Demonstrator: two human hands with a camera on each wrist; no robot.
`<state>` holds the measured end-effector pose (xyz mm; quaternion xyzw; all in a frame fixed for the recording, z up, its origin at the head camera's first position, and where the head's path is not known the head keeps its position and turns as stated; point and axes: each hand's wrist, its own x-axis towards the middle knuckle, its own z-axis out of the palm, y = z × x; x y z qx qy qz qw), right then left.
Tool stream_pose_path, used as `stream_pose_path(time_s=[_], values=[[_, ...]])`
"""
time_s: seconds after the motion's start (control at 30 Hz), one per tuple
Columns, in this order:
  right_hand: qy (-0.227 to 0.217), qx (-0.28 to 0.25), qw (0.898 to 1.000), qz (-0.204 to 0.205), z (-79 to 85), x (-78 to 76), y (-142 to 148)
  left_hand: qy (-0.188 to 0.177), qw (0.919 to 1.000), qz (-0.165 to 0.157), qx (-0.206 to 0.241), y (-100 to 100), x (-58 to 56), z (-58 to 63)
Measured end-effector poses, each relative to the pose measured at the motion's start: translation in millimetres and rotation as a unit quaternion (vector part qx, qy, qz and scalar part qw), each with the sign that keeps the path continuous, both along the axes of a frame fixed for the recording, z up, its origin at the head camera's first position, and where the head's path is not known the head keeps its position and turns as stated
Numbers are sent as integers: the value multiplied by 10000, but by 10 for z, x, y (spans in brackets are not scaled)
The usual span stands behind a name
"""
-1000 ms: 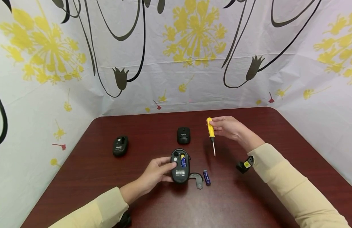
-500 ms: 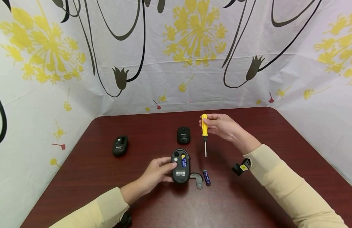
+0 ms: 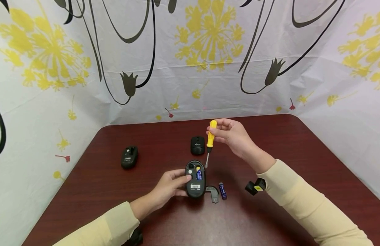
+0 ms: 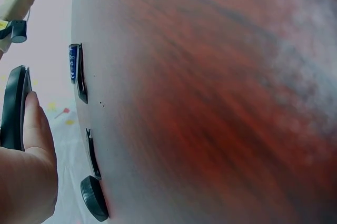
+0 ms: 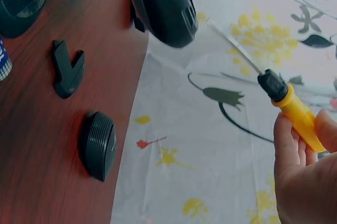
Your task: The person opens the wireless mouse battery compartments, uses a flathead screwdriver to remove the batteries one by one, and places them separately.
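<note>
My left hand point(image 3: 166, 191) grips a black computer mouse point(image 3: 195, 189) with its underside up. A blue and yellow battery point(image 3: 198, 173) sits in its uncovered compartment. The right hand point(image 3: 236, 136) holds a yellow-handled screwdriver point(image 3: 211, 138) pointing down, its metal tip right by the mouse's upper right edge. In the right wrist view, the shaft points toward one end of the held mouse point(image 5: 163, 11). Below and right of that mouse lie a grey curved battery cover point(image 3: 213, 195) and a loose blue battery point(image 3: 222, 191) on the table.
Another black mouse point(image 3: 197, 146) lies top up behind the held one. A third mouse point(image 3: 129, 157) rests upside down at left. The right wrist view also shows a dark notched cover point(image 5: 67, 71) on the brown table point(image 3: 165, 222). A patterned cloth point(image 3: 177, 75) hangs behind.
The right hand has carried the screwdriver left, bringing its tip up to the held mouse. The shaft now slants slightly. My left hand and the mouse have stayed almost still.
</note>
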<state>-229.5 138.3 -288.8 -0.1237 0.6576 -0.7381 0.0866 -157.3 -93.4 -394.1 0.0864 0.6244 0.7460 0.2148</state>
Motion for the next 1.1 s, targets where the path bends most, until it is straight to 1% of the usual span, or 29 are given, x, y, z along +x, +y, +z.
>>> stream_pose_path(time_s=[0.2, 0.3, 0.4, 0.6, 0.73, 0.87, 1.0, 1.1], values=[[697, 171, 9974, 31, -7, 99, -91, -14, 10000, 2, -22, -1, -1, 8], [946, 241, 9952, 120, -16, 142, -126, -6, 10000, -28, -9, -3, -1, 14], [1127, 251, 9931, 207, -22, 182, -156, -6, 10000, -58, -3, -6, -1, 18], [1392, 367, 9893, 240, -14, 246, -195, -7, 10000, -72, 21, -14, -2, 23], [1509, 369, 9868, 463, -19, 279, -224, -5, 10000, -85, 18, -24, 1, 23], [1565, 339, 9832, 879, -33, 317, -243, -17, 9999, -125, 37, -31, 13, 22], [1623, 307, 9782, 1257, -33, 362, -254, 4, 9999, -144, 71, -30, 15, 20], [1753, 382, 9736, 1411, 6, 426, -278, 5, 9999, -122, 43, -32, 12, 16]])
